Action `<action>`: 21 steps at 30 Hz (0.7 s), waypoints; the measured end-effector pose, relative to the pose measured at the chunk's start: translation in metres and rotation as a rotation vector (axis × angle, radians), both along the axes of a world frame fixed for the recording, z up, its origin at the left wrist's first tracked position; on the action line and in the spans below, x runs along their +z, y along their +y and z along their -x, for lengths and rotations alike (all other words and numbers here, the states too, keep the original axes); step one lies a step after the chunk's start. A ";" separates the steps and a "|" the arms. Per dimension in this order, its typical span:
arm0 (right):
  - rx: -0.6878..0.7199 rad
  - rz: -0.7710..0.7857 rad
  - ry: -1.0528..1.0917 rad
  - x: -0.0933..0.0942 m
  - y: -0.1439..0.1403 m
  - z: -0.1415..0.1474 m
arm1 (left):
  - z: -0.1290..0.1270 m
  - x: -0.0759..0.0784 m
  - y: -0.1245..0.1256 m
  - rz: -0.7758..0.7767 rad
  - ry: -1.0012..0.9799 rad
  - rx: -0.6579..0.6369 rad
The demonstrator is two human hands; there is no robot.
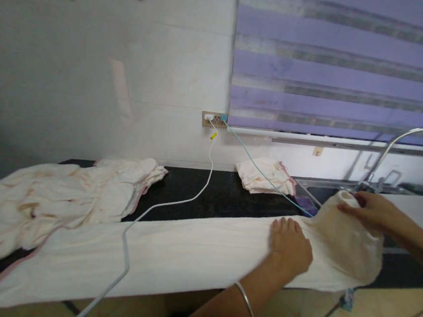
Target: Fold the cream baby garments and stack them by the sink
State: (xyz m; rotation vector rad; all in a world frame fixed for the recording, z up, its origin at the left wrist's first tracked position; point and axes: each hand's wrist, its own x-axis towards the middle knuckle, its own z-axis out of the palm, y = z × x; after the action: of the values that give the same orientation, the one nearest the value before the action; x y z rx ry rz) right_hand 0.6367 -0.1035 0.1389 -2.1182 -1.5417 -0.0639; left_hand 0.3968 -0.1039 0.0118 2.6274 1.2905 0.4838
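A long cream-white cloth [187, 256] with a pink edge at its left end lies stretched along the front of the dark counter. My left hand [290, 246], with a bangle on the wrist, rests flat on top of it, fingers pointing away from me. At the cloth's right end, my right hand [367, 209] pinches a raised part between thumb and fingers. That lifted end bulges and folds over; the right fingertips are partly hidden behind it.
Crumpled cream cloths [62, 194] pile up on the left, and a folded cloth [265, 176] sits against the wall. A white cable [171, 203] crosses the long cloth from the wall socket [217, 120]; a teal cable [251, 157] runs rightward. The sink's faucet [388, 143] stands at right.
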 end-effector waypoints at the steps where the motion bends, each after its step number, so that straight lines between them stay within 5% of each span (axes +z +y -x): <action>1: 0.031 0.031 -0.014 0.000 0.002 0.017 | 0.001 -0.003 0.000 0.022 0.010 -0.004; 5: 0.158 0.026 -0.070 -0.005 -0.001 0.099 | 0.011 -0.012 0.002 0.034 0.049 -0.080; 10: 0.308 0.066 -0.112 -0.025 -0.009 0.181 | 0.062 0.007 0.001 -0.069 0.172 -0.317; 15: 0.313 0.136 -0.070 -0.057 -0.002 0.223 | 0.151 0.021 -0.001 0.108 0.284 -0.124; 21: 0.347 0.195 -0.076 -0.094 0.000 0.260 | 0.225 0.000 0.006 0.091 0.220 -0.075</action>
State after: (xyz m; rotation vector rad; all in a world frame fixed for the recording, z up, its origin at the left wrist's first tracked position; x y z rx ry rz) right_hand 0.3762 -0.1030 0.0446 -1.9758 -2.0101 0.1347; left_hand 0.1718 -0.0976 0.0120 2.7000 1.2334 0.1236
